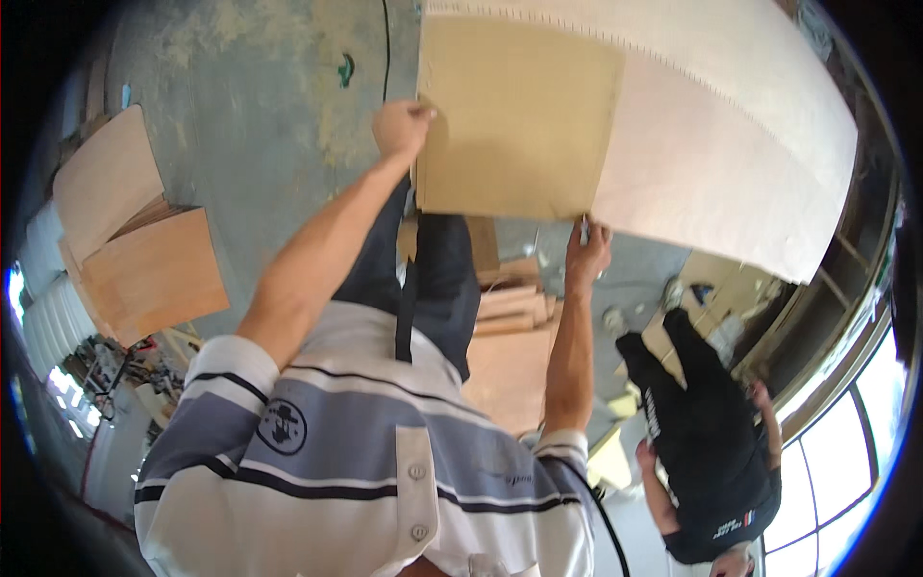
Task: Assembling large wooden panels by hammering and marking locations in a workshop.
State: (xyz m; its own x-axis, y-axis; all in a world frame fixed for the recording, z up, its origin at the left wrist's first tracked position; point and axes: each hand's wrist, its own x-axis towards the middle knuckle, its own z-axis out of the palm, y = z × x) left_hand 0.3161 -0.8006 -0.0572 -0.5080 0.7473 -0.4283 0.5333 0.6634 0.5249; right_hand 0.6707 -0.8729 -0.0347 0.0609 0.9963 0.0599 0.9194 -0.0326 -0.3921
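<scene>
A square brown sheet (519,115), like cardboard or thin board, lies on a large pale plywood sheet (711,163) in front of me. At the brown sheet's left edge, my left hand (402,130) is closed, with thumb and fingertips pinched on that edge. My right hand (588,258) is closed at the near right corner of the brown sheet. A small shiny thing shows between its fingertips, too small to name.
Plywood pieces (154,274) are stacked at the left. More boards (514,317) lie below the work surface. A person in black (716,442) stands at the right, near a window (836,462). A green object (346,70) lies on the concrete floor (260,125).
</scene>
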